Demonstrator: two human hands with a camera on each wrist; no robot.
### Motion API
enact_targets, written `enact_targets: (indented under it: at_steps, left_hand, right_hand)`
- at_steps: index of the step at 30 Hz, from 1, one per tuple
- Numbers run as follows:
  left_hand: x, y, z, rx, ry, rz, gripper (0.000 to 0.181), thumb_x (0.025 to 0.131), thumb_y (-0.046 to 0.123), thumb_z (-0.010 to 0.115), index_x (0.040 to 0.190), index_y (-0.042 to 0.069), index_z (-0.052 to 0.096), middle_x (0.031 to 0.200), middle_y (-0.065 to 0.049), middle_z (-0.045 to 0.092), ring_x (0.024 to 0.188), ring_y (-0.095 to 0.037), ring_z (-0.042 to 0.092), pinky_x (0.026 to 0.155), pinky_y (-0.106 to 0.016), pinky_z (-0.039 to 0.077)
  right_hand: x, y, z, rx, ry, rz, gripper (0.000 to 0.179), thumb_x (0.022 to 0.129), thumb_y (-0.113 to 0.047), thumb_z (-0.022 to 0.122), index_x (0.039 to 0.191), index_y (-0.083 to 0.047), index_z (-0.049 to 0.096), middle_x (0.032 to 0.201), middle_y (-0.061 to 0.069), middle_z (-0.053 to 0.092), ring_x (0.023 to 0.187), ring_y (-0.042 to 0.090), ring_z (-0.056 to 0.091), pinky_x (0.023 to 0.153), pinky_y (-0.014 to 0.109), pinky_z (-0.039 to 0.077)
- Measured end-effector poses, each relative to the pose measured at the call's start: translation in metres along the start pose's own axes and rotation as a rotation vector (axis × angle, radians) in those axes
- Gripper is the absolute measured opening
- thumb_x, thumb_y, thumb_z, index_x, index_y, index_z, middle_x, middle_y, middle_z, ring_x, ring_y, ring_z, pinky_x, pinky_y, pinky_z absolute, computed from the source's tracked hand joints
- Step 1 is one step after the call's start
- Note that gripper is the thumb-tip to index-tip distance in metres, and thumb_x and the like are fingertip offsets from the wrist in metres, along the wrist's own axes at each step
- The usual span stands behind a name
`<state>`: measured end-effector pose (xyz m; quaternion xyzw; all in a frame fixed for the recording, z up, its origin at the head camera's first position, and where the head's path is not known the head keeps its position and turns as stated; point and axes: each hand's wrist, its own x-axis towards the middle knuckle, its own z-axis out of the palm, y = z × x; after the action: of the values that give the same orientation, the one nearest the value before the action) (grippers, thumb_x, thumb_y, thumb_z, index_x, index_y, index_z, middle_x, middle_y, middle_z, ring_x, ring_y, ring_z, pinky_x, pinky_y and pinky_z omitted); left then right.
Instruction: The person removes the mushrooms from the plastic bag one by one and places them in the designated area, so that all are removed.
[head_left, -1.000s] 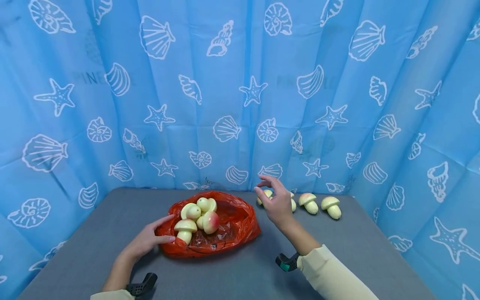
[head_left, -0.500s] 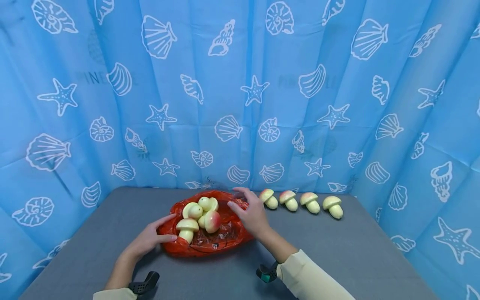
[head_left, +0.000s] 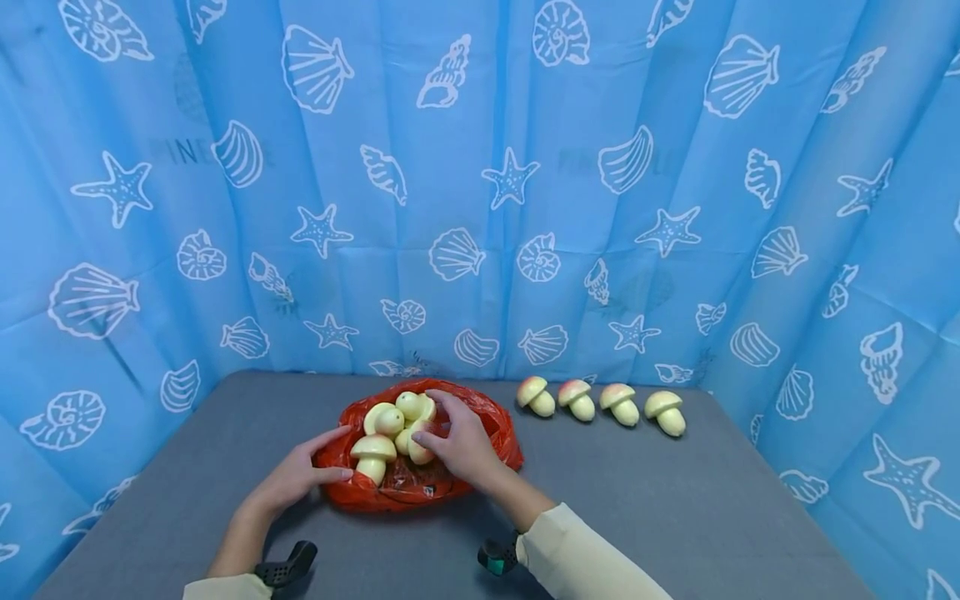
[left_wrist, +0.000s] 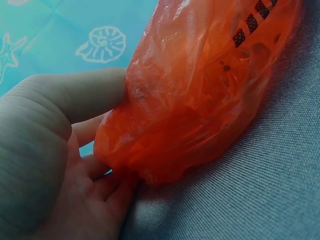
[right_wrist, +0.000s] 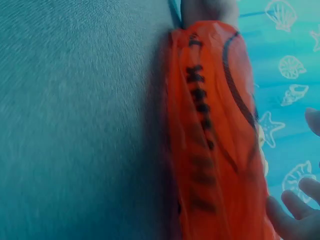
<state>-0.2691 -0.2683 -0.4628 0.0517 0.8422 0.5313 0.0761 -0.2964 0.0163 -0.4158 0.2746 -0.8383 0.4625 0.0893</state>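
Note:
My left hand grips the left end of an open red plastic bag, fingers on its far rim and thumb on the near side. In the left wrist view the thumb presses against the bag's side. My right hand is over the bag's opening, thumb and fingers spread beside a pale mushroom with a pink-tinged cap, partly hidden by the thumb. Several smooth, toy-like mushrooms lie inside, including an upright one near the left hand. The right wrist view shows the right hand's fingers apart beyond the bag's side.
Several more mushrooms stand in a row at the back right of the grey table, from a pink-capped one to a pale one. A blue shell-patterned curtain surrounds the table at the back and sides.
My right hand has moved left from in front of the mushroom row, across the bag's right rim, to the mushrooms inside. The left hand has stayed at the bag's left end.

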Motion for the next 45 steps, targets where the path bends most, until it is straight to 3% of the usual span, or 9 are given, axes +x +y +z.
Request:
enact_targets:
  at_steps: [6, 14, 24, 38, 45]
  left_hand:
    - [0.000, 0.001, 0.000, 0.008, 0.000, 0.000, 0.077, 0.085, 0.033, 0.073, 0.150, 0.010, 0.037, 0.152, -0.028, 0.028, 0.135, -0.048, 0.026, 0.103, -0.066, 0.028]
    - [-0.001, 0.001, 0.000, 0.015, 0.001, 0.001, 0.077, 0.085, 0.032, 0.073, 0.150, 0.010, 0.037, 0.152, -0.028, 0.027, 0.135, -0.049, 0.026, 0.103, -0.067, 0.027]
    - [-0.002, 0.002, 0.000, 0.032, 0.006, 0.004, 0.078, 0.085, 0.033, 0.073, 0.150, 0.010, 0.038, 0.152, -0.028, 0.028, 0.135, -0.049, 0.026, 0.103, -0.067, 0.027]
    - [-0.003, 0.004, 0.000, 0.055, 0.004, 0.004, 0.078, 0.085, 0.034, 0.073, 0.150, 0.010, 0.037, 0.152, -0.029, 0.027, 0.135, -0.050, 0.026, 0.103, -0.067, 0.028]
    - [-0.003, 0.005, 0.000, 0.058, 0.001, 0.009, 0.079, 0.085, 0.035, 0.073, 0.150, 0.010, 0.037, 0.152, -0.029, 0.026, 0.136, -0.050, 0.024, 0.103, -0.067, 0.026]
  right_hand:
    - [0.002, -0.002, 0.010, -0.072, -0.115, 0.013, 0.079, 0.084, -0.028, 0.077, 0.150, -0.017, 0.036, 0.149, 0.004, 0.042, 0.135, 0.023, 0.038, 0.109, 0.046, 0.033]
    - [0.004, 0.004, 0.019, -0.141, -0.210, 0.015, 0.088, 0.083, -0.028, 0.079, 0.154, -0.024, 0.029, 0.155, -0.001, 0.032, 0.142, 0.020, 0.027, 0.111, 0.045, 0.028]
    - [0.002, 0.012, 0.023, -0.257, -0.199, 0.014, 0.084, 0.082, -0.025, 0.080, 0.152, -0.021, 0.035, 0.150, -0.002, 0.041, 0.137, 0.020, 0.036, 0.109, 0.044, 0.033]
    - [0.003, 0.013, 0.023, -0.344, -0.156, 0.049, 0.051, 0.087, -0.024, 0.075, 0.134, -0.013, 0.057, 0.132, 0.004, 0.058, 0.119, 0.021, 0.053, 0.101, 0.043, 0.043]
    - [0.005, 0.010, 0.019, -0.350, -0.174, 0.051, 0.049, 0.086, -0.025, 0.075, 0.131, -0.014, 0.060, 0.129, 0.003, 0.060, 0.117, 0.020, 0.054, 0.100, 0.042, 0.043]
